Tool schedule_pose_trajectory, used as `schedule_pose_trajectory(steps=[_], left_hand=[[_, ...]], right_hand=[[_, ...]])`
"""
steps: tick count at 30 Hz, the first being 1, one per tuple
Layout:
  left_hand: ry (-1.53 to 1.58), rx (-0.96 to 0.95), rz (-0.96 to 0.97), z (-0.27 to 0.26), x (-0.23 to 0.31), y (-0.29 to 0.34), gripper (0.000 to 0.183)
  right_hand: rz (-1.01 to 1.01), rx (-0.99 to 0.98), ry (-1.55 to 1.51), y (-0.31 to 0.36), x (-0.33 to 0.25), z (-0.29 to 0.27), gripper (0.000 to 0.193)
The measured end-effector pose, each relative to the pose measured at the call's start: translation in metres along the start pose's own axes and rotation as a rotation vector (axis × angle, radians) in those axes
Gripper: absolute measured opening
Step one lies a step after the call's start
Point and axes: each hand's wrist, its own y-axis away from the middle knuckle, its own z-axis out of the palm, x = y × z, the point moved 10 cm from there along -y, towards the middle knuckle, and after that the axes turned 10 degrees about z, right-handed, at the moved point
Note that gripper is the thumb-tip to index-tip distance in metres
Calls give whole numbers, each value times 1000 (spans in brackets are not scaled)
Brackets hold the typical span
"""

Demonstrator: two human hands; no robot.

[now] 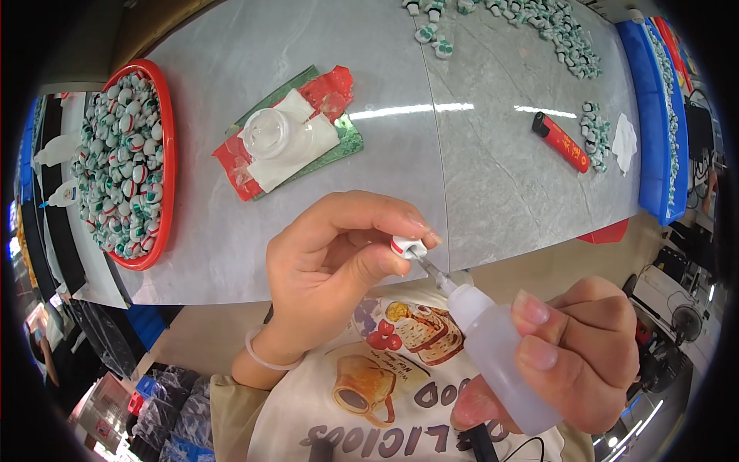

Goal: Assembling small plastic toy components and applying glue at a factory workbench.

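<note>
Head view: I hold my work in the air by the near edge of the grey desk (493, 185).
Left fingers (369, 213): pinched narrow, thumb against forefinger side, holding a small white piece (400, 246) with a red band, its hollow end turned toward my right side.
Right fingers (548, 356): wrapped around a translucent squeeze bottle (500, 358), which tilts up toward the piece.
Nozzle (436, 272): its thin tip is at the hollow end; I cannot tell how deep it goes.
Clear round dish (266, 134): on a white sheet (317, 144) over red and green scraps, between the far and near edges, left of the middle.
Red tub (167, 146): at the left edge, full of white, green and red pieces (123, 154).
Far right corner: a heap of green-and-white pieces (558, 35).
Right edge: a red-and-black cylinder (562, 143) beside a smaller heap (593, 135).
Blue bin (645, 115): just beside that edge.
</note>
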Motion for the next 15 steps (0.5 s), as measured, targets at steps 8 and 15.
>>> schedule_pose_trajectory(steps=[8, 15], left_hand=[[-12, -2, 2, -2, 0, 0, 18], [-84, 45, -24, -4, -1, -1, 21]], right_hand=[[-83, -173, 139, 7, -5, 11, 67], [30, 19, 41, 4, 0, 1, 62]])
